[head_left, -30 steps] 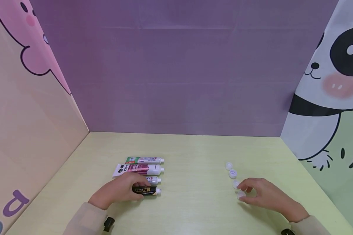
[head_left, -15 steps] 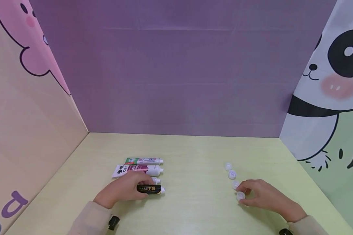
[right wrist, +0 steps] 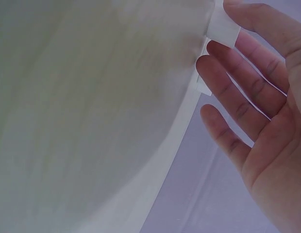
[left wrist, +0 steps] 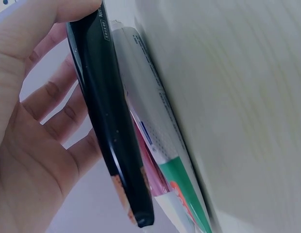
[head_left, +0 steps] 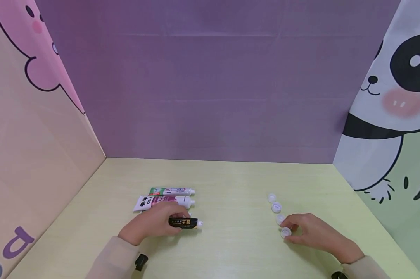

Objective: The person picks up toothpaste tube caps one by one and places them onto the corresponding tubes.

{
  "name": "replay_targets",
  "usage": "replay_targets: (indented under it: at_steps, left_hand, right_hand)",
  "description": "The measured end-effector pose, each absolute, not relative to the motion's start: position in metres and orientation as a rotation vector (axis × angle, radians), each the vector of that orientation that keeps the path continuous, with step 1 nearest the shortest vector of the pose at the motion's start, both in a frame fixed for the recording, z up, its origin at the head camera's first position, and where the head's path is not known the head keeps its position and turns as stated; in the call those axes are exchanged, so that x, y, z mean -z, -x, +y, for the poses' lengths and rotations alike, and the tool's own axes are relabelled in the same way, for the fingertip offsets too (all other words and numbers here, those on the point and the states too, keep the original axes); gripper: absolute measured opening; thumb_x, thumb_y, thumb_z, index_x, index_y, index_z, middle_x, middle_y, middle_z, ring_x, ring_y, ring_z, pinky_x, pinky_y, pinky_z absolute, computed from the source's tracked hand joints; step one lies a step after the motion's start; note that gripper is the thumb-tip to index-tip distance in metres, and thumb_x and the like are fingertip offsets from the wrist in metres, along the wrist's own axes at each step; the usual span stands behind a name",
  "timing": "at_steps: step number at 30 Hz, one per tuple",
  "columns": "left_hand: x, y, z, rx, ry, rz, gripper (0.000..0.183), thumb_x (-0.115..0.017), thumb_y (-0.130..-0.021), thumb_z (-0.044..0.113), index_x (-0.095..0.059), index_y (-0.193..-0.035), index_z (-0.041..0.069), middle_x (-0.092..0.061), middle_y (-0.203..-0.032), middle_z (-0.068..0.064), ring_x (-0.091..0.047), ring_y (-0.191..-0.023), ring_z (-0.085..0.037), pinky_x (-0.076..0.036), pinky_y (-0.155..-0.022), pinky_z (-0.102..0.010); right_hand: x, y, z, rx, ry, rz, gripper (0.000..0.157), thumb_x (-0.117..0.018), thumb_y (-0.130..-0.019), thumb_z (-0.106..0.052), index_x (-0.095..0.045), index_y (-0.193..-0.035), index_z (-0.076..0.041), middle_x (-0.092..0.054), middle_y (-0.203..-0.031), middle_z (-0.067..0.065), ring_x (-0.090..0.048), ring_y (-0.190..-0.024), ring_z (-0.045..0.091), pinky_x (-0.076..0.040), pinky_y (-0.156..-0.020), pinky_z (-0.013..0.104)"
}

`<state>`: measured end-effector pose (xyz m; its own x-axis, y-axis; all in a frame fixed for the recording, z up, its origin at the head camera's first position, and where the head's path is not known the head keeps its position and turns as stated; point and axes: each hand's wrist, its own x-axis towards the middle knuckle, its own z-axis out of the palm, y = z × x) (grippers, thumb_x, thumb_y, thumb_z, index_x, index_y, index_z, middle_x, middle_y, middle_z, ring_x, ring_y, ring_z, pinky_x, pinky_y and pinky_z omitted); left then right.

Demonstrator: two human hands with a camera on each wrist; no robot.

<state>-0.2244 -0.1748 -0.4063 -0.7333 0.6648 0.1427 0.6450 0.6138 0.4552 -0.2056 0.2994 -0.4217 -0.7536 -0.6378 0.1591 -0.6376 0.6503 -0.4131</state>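
My left hand point(head_left: 155, 221) pinches a black toothpaste tube point(head_left: 183, 223) between thumb and fingers, its uncapped white nozzle pointing right. In the left wrist view the black tube point(left wrist: 109, 116) is lifted off the table and lies across the palm side. Behind it lie a purple-and-white toothpaste tube point(head_left: 186, 202) and a green-and-white one point(head_left: 171, 191); a further tube is mostly hidden by the hand. On the right, my right hand point(head_left: 314, 230) pinches a white toothpaste cap point(head_left: 286, 232) between thumb and index finger. Another white cap point(head_left: 280, 219) sits just beyond those fingertips.
Two more white caps point(head_left: 276, 207) continue the row towards the back of the pale wooden table point(head_left: 230, 186). A purple back wall point(head_left: 216, 85) and printed side panels point(head_left: 377, 155) enclose the table.
My left hand has picked up the black tube and moved it rightward and slightly away from me. The right hand stays at the nearest cap, which has tilted a little.
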Motion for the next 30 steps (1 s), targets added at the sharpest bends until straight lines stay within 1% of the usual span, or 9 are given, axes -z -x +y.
replay_targets:
  at_steps: [6, 11, 20, 26, 30]
  left_hand:
    - [0.405, 0.225, -0.17, -0.731, -1.122, 2.786, 0.028, -0.08, -0.079, 0.01, -0.073, -0.104, 0.022, -0.061, -0.093, 0.018, -0.054, -0.084, -0.004, -0.049, -0.079, -0.028]
    - [0.404, 0.226, -0.166, -0.714, -1.139, 2.798, 0.027, -0.079, -0.08, 0.012, -0.073, -0.104, 0.021, -0.062, -0.096, 0.017, -0.054, -0.086, -0.004, -0.05, -0.081, -0.028]
    - [0.403, 0.228, -0.158, -0.759, -1.212, 2.803, 0.031, -0.078, -0.077, 0.008, -0.072, -0.103, 0.023, -0.06, -0.092, 0.018, -0.055, -0.084, -0.003, -0.048, -0.078, -0.026]
    - [0.402, 0.23, -0.154, -0.765, -1.246, 2.789, 0.032, -0.078, -0.077, 0.008, -0.071, -0.104, 0.023, -0.059, -0.093, 0.018, -0.053, -0.083, -0.003, -0.048, -0.077, -0.025]
    - [0.401, 0.231, -0.152, -0.765, -1.258, 2.787, 0.032, -0.077, -0.077, 0.007, -0.071, -0.104, 0.024, -0.059, -0.092, 0.018, -0.054, -0.083, -0.003, -0.048, -0.077, -0.025]
  right_hand:
    - [0.421, 0.205, 0.298, 0.703, 1.105, 2.862, 0.024, -0.081, -0.083, -0.019, -0.072, -0.104, -0.012, -0.067, -0.097, -0.016, -0.06, -0.082, -0.002, -0.052, -0.071, 0.027]
    - [0.418, 0.203, 0.296, 0.69, 1.185, 2.894, 0.024, -0.082, -0.082, -0.015, -0.072, -0.104, -0.013, -0.069, -0.099, -0.012, -0.06, -0.083, 0.001, -0.052, -0.07, 0.027]
    - [0.417, 0.204, 0.288, 0.679, 1.311, 2.913, 0.026, -0.082, -0.081, -0.012, -0.072, -0.105, -0.014, -0.069, -0.102, -0.01, -0.062, -0.084, 0.004, -0.053, -0.072, 0.028]
    - [0.417, 0.206, 0.281, 0.689, 1.34, 2.928, 0.027, -0.082, -0.082, -0.012, -0.071, -0.106, -0.013, -0.068, -0.1, -0.011, -0.062, -0.084, 0.003, -0.053, -0.072, 0.028]
    - [0.419, 0.209, 0.275, 0.773, 1.383, 2.906, 0.028, -0.082, -0.081, -0.007, -0.07, -0.105, -0.012, -0.065, -0.098, -0.011, -0.063, -0.085, 0.004, -0.053, -0.073, 0.027]
